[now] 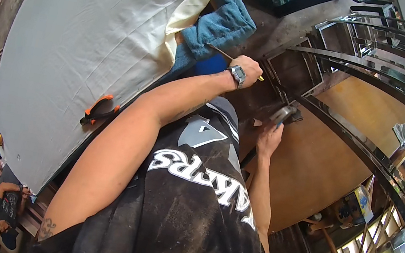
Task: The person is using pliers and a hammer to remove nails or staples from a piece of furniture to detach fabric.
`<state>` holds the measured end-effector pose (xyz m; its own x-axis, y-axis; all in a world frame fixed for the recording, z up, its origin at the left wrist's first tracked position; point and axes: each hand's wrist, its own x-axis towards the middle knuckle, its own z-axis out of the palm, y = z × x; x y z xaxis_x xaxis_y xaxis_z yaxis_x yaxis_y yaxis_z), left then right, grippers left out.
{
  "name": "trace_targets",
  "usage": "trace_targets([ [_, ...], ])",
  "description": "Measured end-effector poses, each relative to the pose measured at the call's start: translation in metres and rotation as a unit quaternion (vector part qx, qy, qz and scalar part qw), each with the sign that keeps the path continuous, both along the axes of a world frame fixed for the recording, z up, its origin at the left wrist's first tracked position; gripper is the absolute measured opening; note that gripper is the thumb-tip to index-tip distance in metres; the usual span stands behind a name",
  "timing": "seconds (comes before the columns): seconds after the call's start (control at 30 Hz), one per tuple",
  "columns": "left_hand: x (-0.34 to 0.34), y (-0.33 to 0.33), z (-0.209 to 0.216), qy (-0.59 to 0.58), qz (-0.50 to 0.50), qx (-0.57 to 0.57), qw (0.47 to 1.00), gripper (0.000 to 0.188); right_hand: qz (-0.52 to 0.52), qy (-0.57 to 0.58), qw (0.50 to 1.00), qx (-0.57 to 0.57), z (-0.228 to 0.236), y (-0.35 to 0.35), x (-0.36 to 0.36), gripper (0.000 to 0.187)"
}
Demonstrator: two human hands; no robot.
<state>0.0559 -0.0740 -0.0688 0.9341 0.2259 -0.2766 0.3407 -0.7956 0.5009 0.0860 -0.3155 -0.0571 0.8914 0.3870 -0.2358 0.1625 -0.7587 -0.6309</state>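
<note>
In a crowded workshop, a slim-shafted tool (222,52) with a yellow-tipped handle is gripped in the closed left hand (246,72), a watch (239,73) strapped at its wrist, while its tip is angled to the edge of blue cloth (226,26) that covers part of a large piece of furniture. A hammer-like tool (284,114), its head blurred, is held in the right hand (269,138), fingers closed around it, apart from the slim tool; its exact kind cannot be told. The blue-covered part is placed ahead of the wearer, at the upper middle of the view, and is bordered by loose, creased pale fabric (95,26) spread to the left. Pliers (96,103) with orange handles are left lying on that fabric, just beside the left arm. By all appearances, the slim tool is being set against the cloth-covered edge to be struck; whether a fastener is met by its tip cannot be seen. For the next move, a steady tip and a square, measured blow on the handle's end seem called for, with the left fingers kept clear and the cloth spared from tearing. Dark frames (345,132) are seen at right.
</note>
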Motion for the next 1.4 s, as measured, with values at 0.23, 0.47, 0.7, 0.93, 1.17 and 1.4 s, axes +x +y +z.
trace_targets([
  [0.23, 0.000, -0.008, 0.044, -0.031, -0.080, -0.038, 0.996, 0.016, -0.103, 0.135, 0.984, 0.063, 0.003, -0.025, 0.018, 0.036],
  [0.47, 0.000, 0.011, 0.059, -0.085, -0.041, -0.061, 0.994, 0.015, -0.041, 0.066, 0.996, 0.045, 0.005, -0.013, 0.034, 0.040],
  [0.7, 0.001, 0.013, 0.064, -0.135, -0.001, -0.106, 0.985, 0.015, -0.038, 0.097, 0.993, 0.048, 0.023, 0.008, 0.037, 0.042],
  [0.93, -0.003, 0.026, 0.068, -0.230, 0.021, -0.167, 0.959, 0.019, -0.091, 0.206, 0.944, 0.243, 0.090, 0.036, 0.043, 0.036],
  [1.17, -0.005, 0.021, 0.055, -0.293, 0.038, -0.170, 0.940, 0.015, 0.026, -0.061, 0.938, 0.339, 0.067, 0.095, 0.017, 0.028],
  [1.4, 0.015, 0.001, -0.007, 0.067, -0.027, 0.044, 0.996, 0.016, 0.055, 0.020, 0.994, -0.091, 0.019, 0.021, 0.032, 0.038],
])
